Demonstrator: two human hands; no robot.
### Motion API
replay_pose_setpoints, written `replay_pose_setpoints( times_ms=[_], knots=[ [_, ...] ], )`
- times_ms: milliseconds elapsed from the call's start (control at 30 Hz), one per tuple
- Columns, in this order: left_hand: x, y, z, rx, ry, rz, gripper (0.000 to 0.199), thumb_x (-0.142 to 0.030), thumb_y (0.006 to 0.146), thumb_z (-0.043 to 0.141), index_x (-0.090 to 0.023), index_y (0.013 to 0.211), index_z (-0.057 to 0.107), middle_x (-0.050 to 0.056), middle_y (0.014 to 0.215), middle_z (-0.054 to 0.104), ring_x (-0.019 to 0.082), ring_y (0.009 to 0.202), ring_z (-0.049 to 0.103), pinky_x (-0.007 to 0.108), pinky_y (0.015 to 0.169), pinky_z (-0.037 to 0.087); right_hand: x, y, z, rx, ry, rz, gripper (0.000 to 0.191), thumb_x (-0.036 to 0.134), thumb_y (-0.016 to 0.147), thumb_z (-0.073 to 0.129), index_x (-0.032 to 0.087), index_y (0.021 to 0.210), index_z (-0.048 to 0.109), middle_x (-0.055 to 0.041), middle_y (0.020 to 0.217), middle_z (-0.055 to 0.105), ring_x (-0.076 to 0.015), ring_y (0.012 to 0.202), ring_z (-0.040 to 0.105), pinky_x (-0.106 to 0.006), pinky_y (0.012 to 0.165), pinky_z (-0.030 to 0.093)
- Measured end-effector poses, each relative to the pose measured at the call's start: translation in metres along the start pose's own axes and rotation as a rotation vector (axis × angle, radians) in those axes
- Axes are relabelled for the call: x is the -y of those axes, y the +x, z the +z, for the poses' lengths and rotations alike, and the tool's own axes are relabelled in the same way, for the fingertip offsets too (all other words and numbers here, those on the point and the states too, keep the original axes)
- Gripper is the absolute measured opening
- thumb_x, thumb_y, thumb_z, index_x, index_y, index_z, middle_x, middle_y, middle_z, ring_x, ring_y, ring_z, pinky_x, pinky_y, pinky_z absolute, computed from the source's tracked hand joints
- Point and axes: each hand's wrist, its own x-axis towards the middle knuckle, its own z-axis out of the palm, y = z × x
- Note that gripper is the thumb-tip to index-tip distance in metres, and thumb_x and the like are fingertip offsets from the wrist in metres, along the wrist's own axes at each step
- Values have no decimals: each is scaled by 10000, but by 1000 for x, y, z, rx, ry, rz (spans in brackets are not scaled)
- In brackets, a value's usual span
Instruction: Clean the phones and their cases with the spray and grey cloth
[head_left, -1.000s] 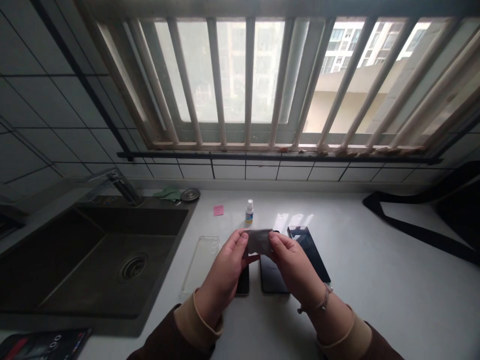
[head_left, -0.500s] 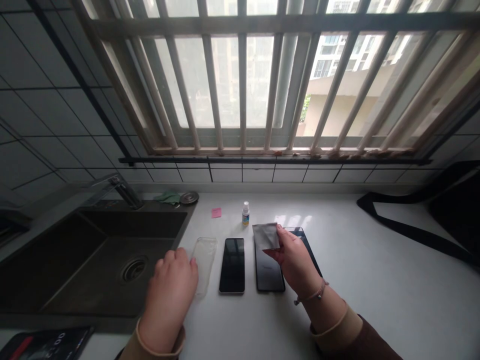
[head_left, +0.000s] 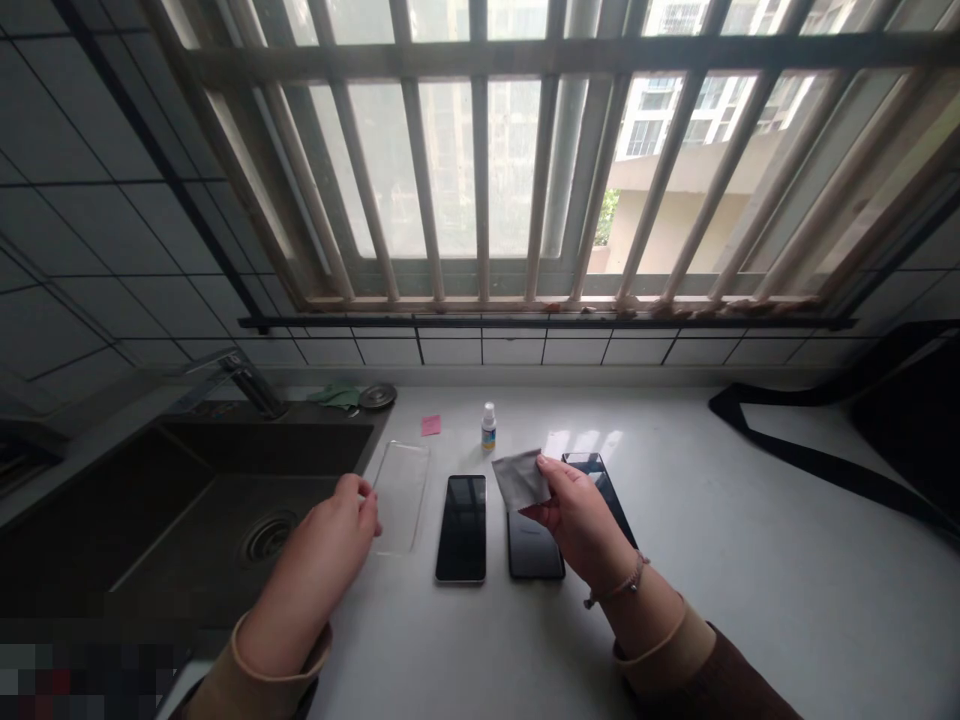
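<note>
Currently, the right hand (head_left: 581, 530) pinches a gray cloth (head_left: 521, 480) between closed fingers, just above a black phone (head_left: 534, 552). The left hand (head_left: 315, 572), fingers curled, seems to touch a clear case (head_left: 401, 497).

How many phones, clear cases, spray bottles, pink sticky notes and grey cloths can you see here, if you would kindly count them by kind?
Black phones: 3
Clear phone case: 1
Small spray bottle: 1
Pink sticky note: 1
Grey cloth: 1
Total: 7
</note>
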Motion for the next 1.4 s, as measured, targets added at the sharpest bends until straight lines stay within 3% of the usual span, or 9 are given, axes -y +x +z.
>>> replay_pose_setpoints(
  times_ms=[200, 433, 500, 633, 800, 1000, 1133, 1233, 1400],
  knots=[
    [-57, 15, 18, 152, -795, 59, 441, -492, 950, 564, -145, 1219, 601, 83, 840, 770, 215, 687, 694, 318, 642, 556, 3, -4, 4, 85, 68, -12, 353, 468, 800, 893, 170, 939, 767, -40, 870, 737, -159, 748, 676, -274, 681, 613],
    [-102, 15, 61, 362, -1265, 8, 299, -386, 907, 676, -177, 1097, 579, 42, 819, 725, 147, 579, 646, 216, 458, 450, 4, -3, 3, 77, 64, -30, 361, 472, 781, 903, 170, 920, 763, -28, 837, 716, -150, 708, 637, -258, 630, 560],
    [-104, 11, 64, 468, -1446, -51, 249, -360, 925, 664, -194, 1082, 563, 38, 828, 718, 157, 631, 682, 220, 506, 481, 4, -2, 2, 81, 76, -24, 363, 467, 789, 899, 168, 943, 762, -27, 846, 711, -146, 707, 632, -253, 622, 549],
    [-98, 4, 61, 770, -1777, -78, 174, -361, 1005, 586, -212, 1085, 544, 115, 1014, 751, 228, 934, 751, 354, 823, 582, 3, -4, 3, 134, 94, -8, 349, 463, 818, 879, 164, 946, 752, -26, 844, 708, -151, 710, 640, -274, 642, 569],
    [-92, -1, 60, 915, -1845, -55, 222, -393, 1046, 575, -206, 1166, 568, 165, 1224, 722, 289, 1124, 722, 443, 938, 561, 5, -8, 3, 182, 64, 40, 315, 456, 889, 809, 161, 975, 741, -51, 887, 748, -174, 750, 695, -271, 652, 577],
    [-97, -3, 58, 854, -1842, -40, 575, -363, 1026, 610, -329, 1559, 398, 147, 1342, 660, 281, 1170, 695, 440, 915, 576, 8, -1, -1, 119, 48, 12, 340, 503, 924, 754, 189, 1057, 760, -80, 1029, 792, -206, 856, 745, -299, 731, 615],
    [-99, -5, 57, 857, -1808, -9, 786, -439, 1021, 570, -353, 1696, 177, 159, 1206, 695, 240, 999, 715, 326, 747, 582, 7, 9, -13, -144, -77, -194, 386, 548, 879, 792, 207, 1060, 775, -96, 1097, 801, -251, 973, 750, -362, 854, 621],
    [-100, -9, 65, 858, -1776, -5, 823, -500, 1027, 543, -324, 1714, 126, 165, 1148, 706, 231, 937, 707, 293, 678, 579, 5, 11, -22, -289, -384, -411, 347, 532, 922, 758, 227, 1079, 806, -82, 1062, 809, -269, 992, 739, -407, 919, 601],
    [-103, -16, 83, 860, -1725, 9, 774, -533, 1048, 558, -336, 1705, 201, 145, 1144, 691, 223, 943, 697, 304, 705, 597, -6, 8, -21, -183, -993, -841, 271, 321, 1016, 645, 301, 1234, 805, -79, 1275, 776, -285, 1193, 714, -465, 1104, 535]
  ],
)
